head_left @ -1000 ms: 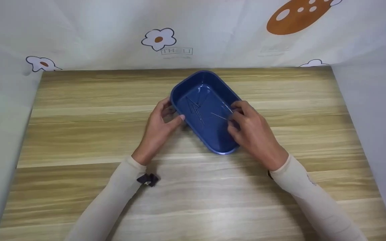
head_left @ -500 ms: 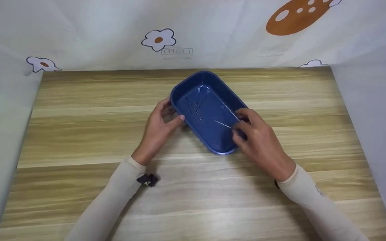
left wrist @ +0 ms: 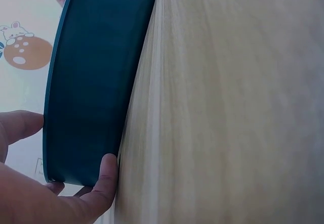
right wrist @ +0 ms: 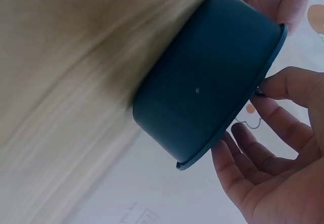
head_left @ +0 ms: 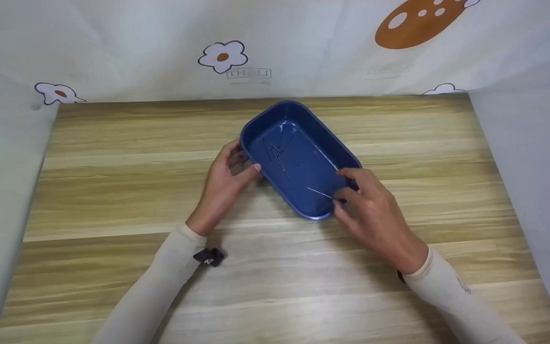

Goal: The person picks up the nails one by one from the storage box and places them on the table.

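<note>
A deep blue rectangular tray (head_left: 311, 155) with rounded corners stands at an angle on the table. My left hand (head_left: 222, 186) grips its left side, thumb at the rim and fingers against the outer wall, as the left wrist view also shows. Between thumb and forefinger my right hand (head_left: 377, 217) pinches a thin metal pin (head_left: 319, 192), nail-like and silvery, slanting over the near end of the tray. The other fingers of that hand touch the tray's right rim. Several similar dark pins (head_left: 277, 155) lie loosely crossed on the tray floor, towards the far left.
The wood-grain table (head_left: 136, 134) reaches back to a pale cloth wall (head_left: 151, 48) printed with flowers, and similar walls flank both sides. A small black bow-like item (head_left: 209, 257) sits at the left sleeve cuff.
My right hand has slid along the tray's right rim towards its near end, taking the pinched pin with it. The left hand, the tray and the loose pins stay nearly where they were.
</note>
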